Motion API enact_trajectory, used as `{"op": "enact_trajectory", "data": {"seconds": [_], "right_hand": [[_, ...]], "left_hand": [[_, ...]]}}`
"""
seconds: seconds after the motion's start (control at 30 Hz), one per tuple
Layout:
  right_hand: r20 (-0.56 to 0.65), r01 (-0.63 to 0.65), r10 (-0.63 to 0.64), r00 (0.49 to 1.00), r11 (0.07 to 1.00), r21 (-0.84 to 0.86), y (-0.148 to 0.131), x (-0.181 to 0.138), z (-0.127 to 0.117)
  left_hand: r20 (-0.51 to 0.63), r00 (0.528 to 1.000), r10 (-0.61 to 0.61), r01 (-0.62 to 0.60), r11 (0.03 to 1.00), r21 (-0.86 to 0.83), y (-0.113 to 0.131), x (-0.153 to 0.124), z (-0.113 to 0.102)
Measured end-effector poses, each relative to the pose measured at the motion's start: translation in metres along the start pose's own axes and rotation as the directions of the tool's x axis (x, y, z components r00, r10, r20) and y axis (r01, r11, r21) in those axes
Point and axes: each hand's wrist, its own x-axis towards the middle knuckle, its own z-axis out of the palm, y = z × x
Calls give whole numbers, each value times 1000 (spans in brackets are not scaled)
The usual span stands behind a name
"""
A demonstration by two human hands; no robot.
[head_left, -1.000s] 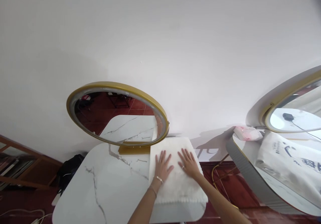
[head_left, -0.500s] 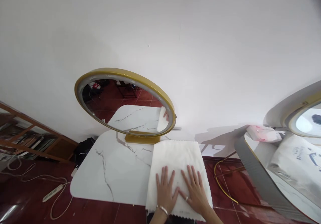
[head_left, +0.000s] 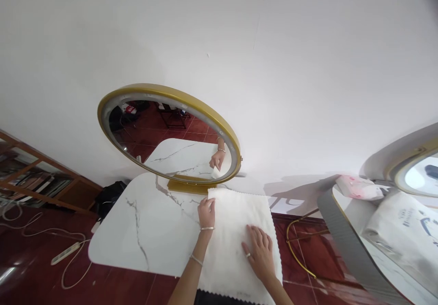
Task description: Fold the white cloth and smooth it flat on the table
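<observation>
A white cloth (head_left: pixel 236 245) with scalloped edges lies spread over the right end of the marble-patterned table (head_left: pixel 137 232). Its near edge hangs past the table front. At the cloth's far left corner, my left hand (head_left: pixel 206 213) has its fingers closed, pinching the edge. My right hand (head_left: pixel 261 254), wearing a ring, rests flat on the right half of the cloth with its fingers stretched out. Just beyond the left hand stands a round gold-framed mirror (head_left: pixel 171 134) on a gold base (head_left: pixel 188 187), and the left hand shows in its glass.
To the right, a second table (head_left: pixel 356 232) carries a tissue pack (head_left: pixel 359 187), a printed white cloth bag (head_left: pixel 407 227) and another mirror (head_left: pixel 417 170). A power strip (head_left: pixel 65 253) with cables lies on the red floor, near a wooden bookshelf (head_left: pixel 77 191) and a black bag (head_left: pixel 109 196).
My left hand has gone from lying flat on the cloth to pinching its far left corner. My right hand stays flat on the cloth. The view has shifted slightly.
</observation>
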Motion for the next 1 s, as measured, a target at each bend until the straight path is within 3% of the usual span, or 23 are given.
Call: {"op": "enact_trajectory", "data": {"seconds": [0.1, 0.17, 0.23, 0.37, 0.53, 0.63, 0.73, 0.87, 1.0], "right_hand": [[4, 28, -28, 1000, 999, -21, -5, 2, -2], [19, 29, -28, 999, 999, -44, -9, 5, -6], [39, 25, -23, 999, 998, -62, -13, 9, -9], [69, 30, -26, 997, 998, -60, -20, 15, -9], [65, 61, -58, 996, 997, -43, -45, 21, 3], [71, 204, -203, 977, 979, -4, -77, 21, 11], [161, 322, -327, 931, 945, 55, -124, 23, 15], [227, 337, -349, 909, 937, 91, -195, 36, 24], [232, 368, -389, 892, 921, 130, -262, 57, 51]], "left_hand": [[-50, 993, 109, -105, 992, 63, 3, -21, 6], [20, 963, 268, -268, 957, 112, 3, -37, 16], [125, 928, 352, -367, 920, 135, 1, -48, 25], [191, 937, 293, -327, 928, 180, -11, -47, 30], [160, 948, 274, -304, 931, 205, -35, -29, 20], [148, 954, 259, -287, 934, 215, -58, -16, 10], [159, 949, 270, -301, 929, 217, -90, -2, -5], [172, 950, 259, -295, 926, 234, -150, 19, -37], [166, 961, 221, -260, 928, 267, -219, 47, -75]]}}
